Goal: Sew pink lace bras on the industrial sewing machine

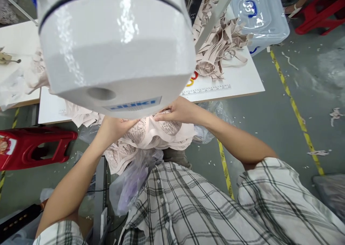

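Note:
A pale pink lace bra (151,135) lies at the table's front edge, under the white sewing machine head (118,58), over other lace pieces that hang down toward my lap. My left hand (114,128) grips its left side, thumb stretched along the lace. On the other side, my right hand (179,112) pinches the bra's upper edge near a cup, thumb on top. The machine head hides some of the fingers, the far part of the bra and the needle area.
Beige straps (215,54) are heaped on the white table (242,83), near a ruler (207,89) and yellow scissor handles (190,82). A clear lidded box (261,18) stands behind at right. Red stools stand at left (61,144) and far right (318,17). Plastic bags hang below the work.

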